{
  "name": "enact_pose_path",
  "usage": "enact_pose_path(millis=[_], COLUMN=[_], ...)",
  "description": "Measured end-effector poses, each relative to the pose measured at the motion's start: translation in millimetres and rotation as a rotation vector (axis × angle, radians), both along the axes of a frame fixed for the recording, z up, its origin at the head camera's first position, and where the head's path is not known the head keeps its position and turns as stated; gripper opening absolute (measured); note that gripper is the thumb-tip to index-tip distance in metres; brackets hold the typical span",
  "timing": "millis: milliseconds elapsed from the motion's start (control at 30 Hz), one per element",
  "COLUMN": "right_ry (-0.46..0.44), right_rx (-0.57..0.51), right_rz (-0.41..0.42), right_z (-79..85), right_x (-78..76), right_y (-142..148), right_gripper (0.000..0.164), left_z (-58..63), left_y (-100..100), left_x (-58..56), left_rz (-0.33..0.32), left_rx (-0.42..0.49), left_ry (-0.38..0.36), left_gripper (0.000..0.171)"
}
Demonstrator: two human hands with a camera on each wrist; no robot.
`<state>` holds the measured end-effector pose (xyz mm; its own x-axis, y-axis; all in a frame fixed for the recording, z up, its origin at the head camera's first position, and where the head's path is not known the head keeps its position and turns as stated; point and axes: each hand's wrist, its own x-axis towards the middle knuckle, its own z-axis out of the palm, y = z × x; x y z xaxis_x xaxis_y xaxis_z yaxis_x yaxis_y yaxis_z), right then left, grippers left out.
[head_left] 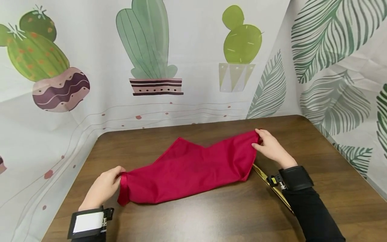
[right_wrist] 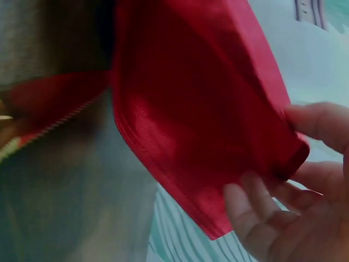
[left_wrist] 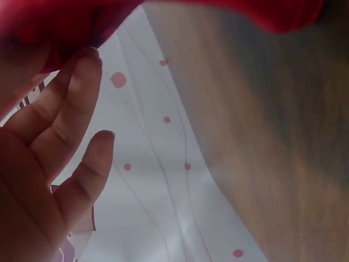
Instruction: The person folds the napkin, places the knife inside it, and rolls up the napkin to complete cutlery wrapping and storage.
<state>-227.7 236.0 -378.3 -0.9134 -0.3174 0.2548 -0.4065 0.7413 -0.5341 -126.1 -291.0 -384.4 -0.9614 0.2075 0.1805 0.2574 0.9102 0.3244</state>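
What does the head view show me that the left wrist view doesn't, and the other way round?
Head only: the right hand holding the right end of the red cloth, and a gold-coloured strip by the right sleeve.
Left wrist only: the palm side of the left hand, with one fingertip clear of the cloth.
Both: the left hand, part of the cloth, the wooden table and the dotted wall hanging.

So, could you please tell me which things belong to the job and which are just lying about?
In use:
red cloth, held by left fingers and right fingers
brown table beneath

Apparently not in use:
gold object, partly hidden
cactus-print backdrop
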Motion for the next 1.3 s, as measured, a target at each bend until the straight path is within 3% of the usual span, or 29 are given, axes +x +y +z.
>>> enact_pose_path(millis=[233,367,600,700,800,900,1100,1300], right_ry=[-0.124,-0.125,-0.024,-0.044,-0.097,-0.143,-0.131,-0.063], right_rx=[0.098,0.122,0.209,0.23,0.225,0.227,0.203,0.114], right_rz=[0.077,0.093,0.143,0.225,0.312,0.36,0.368,0.258], right_z=[-12.1,-14.0,-17.5,-19.0,-22.7,-28.4,-38.4,-41.0], right_x=[0.0,10.8,44.7,56.5,62.9,65.9,67.1,63.7], right_y=[0,1,-7,-13,-20,-27,-36,-43], right_gripper=[0.067,0.066,0.041,0.031,0.025,0.023,0.014,0.019], left_z=[-5.6,-2.3,0.8,-1.4,-5.4,-10.8,-18.6,-19.2], left_y=[3,5,11,15,17,18,23,31], left_x=[6.4,17.5,44.6,51.9,56.6,56.7,49.6,40.2], left_rz=[0.015,0.074,0.136,0.136,0.125,0.12,0.119,0.066], left_rx=[0.019,0.034,0.089,0.104,0.077,0.041,0.036,0.019], left_ry=[-0.04,-0.023,-0.062,-0.092,-0.07,-0.071,-0.175,-0.107], left_gripper=[0.03,0.032,0.032,0.03,0.025,0.025,0.02,0.014])
